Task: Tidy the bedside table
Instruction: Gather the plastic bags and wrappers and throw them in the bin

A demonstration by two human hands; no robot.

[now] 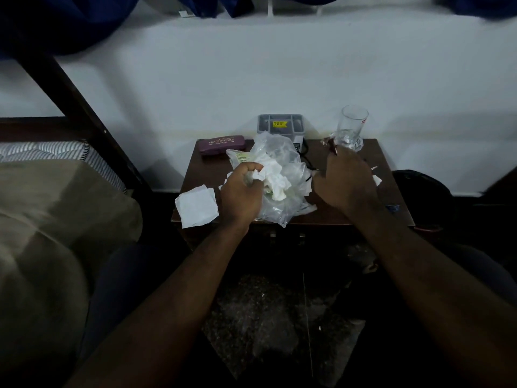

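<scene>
the left hand (242, 193) has its grip curled tight around a crumpled white tissue (272, 177), pressing it into the mouth of a clear plastic bag (279, 155) that sits in the middle of the dark wooden surface (316, 214). the right hand (345, 180) is out over the right half, fingers drawn together in a pinch on a small reddish-brown wrapper (330, 143) just beside the base of an empty drinking glass (352, 127) at the far right corner. a flat white tissue (197, 206) lies at the near left edge, partly hanging over it. more white scraps (377, 179) show just right of the right hand. at the far left a purple spectacle case (222, 146) reads "prince opticals" in pale letters; the line beneath is too small to read. behind the bag stands a grey compartmented organiser (280, 124) with a yellow sticker whose print is too blurred to make out. a bed (56, 208) with a beige cover sits to the left.
</scene>
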